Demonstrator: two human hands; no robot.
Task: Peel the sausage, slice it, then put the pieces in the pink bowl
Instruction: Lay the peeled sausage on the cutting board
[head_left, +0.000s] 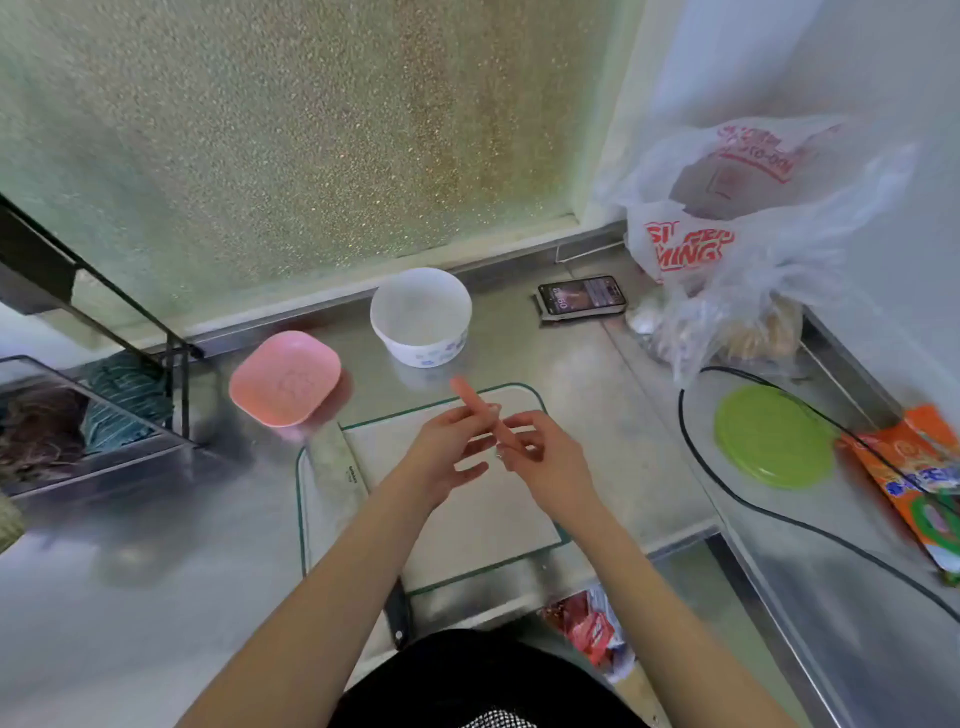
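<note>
A pink sausage (470, 396) is held up over the glass cutting board (467, 514), its far end pointing toward the white bowl. My left hand (447, 452) touches its middle with thumb and fingertips, the other fingers spread. My right hand (545, 457) pinches the sausage's near end. The pink bowl (284, 378) sits left of the board and holds nothing that I can see. A knife (343, 467) lies along the board's left side, its black handle (397, 613) toward me.
A white bowl (421, 317) stands behind the board. A phone (582, 296), plastic bags (753, 249), a green lid (769, 436), a black cable (727, 493) and an orange packet (919, 483) lie to the right. A sink (62, 431) is at the left. A red wrapper (587, 629) lies near the counter's front edge.
</note>
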